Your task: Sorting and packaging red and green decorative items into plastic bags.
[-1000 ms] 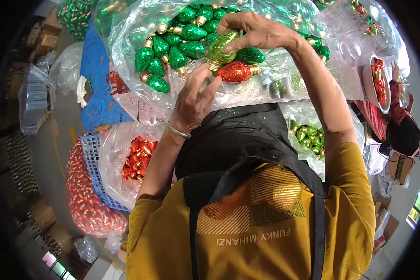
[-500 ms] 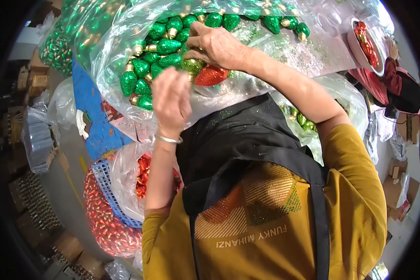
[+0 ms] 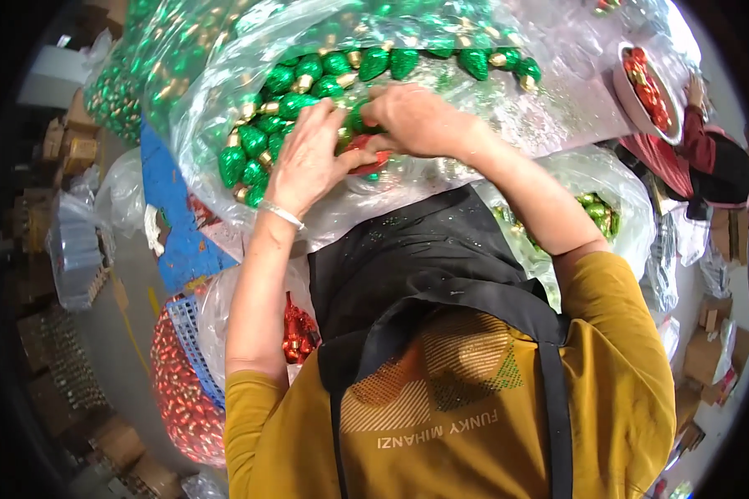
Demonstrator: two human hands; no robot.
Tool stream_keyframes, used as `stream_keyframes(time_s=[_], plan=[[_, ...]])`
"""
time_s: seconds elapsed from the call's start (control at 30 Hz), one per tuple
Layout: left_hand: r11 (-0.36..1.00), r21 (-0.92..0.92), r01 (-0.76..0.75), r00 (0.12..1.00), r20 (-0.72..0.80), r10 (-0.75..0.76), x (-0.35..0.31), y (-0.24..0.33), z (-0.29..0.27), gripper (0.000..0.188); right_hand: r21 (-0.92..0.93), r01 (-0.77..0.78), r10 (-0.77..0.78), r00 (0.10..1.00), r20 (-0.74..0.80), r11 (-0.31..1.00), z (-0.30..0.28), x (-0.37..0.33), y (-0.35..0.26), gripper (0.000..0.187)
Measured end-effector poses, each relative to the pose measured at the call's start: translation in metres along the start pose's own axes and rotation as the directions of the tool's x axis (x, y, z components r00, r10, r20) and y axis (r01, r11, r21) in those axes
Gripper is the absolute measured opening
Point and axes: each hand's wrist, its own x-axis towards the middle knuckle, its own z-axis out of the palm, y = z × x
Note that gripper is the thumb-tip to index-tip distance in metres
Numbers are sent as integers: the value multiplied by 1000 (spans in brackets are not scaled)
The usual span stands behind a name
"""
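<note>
Glittery green bulb-shaped ornaments (image 3: 295,106) with gold caps lie in a loose cluster on the plastic-covered table (image 3: 587,104). At the near edge of the cluster, my left hand (image 3: 306,162) is bent, its thumb across a red glitter bulb ornament (image 3: 369,158) that is partly hidden. Facing it, my right hand (image 3: 416,123) curls its fingers round a green bulb ornament (image 3: 358,116), mostly covered by the fingers. A little yellow-green shows between the two hands. The fingertips nearly meet over these ornaments.
Clear plastic bag (image 3: 216,75) with green ornaments covers the table's far left. A white bowl (image 3: 676,133) of red ornaments stands right, near another person's arm (image 3: 697,125). Bags of yellow-green (image 3: 595,212) and red ornaments (image 3: 298,333) flank me; a blue crate (image 3: 193,345) is lower left.
My left hand has moved up and in to the ornaments beside my right hand. My right hand has come slightly nearer and lower. The red ornament is now mostly covered by fingers.
</note>
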Motion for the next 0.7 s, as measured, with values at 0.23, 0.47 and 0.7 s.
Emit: stream_keyframes(time_s=[0.23, 0.47, 0.7], plan=[[998, -29, 56, 974, 224, -48, 24, -5, -8, 68, -43, -121, 122, 992, 23, 992, -3, -5, -2, 29], [992, -74, 99, 966, 245, -78, 22, -11, -4, 63, -147, -63, 39, 987, -157, 987, 12, -44, -18, 17], [994, 80, 74, 975, 204, -89, -1, 28, -1, 59, -14, 73, -74, 991, -112, 997, 15, -60, -18, 18]])
